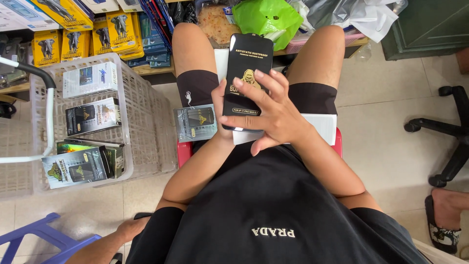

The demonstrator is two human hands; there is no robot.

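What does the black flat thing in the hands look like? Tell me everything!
The black flat pack is a slim, glossy rectangle with rounded corners, with gold and white print and a small gold animal picture on its face. It stands nearly upright above the lap, between the knees. The right hand wraps over its lower half, fingers across the front; the left hand grips its left edge from behind.

Place: phone accessory shop
Evidence: boxed screen protectors in a white basket [146, 122]; yellow boxes [73, 44] shelved behind the basket
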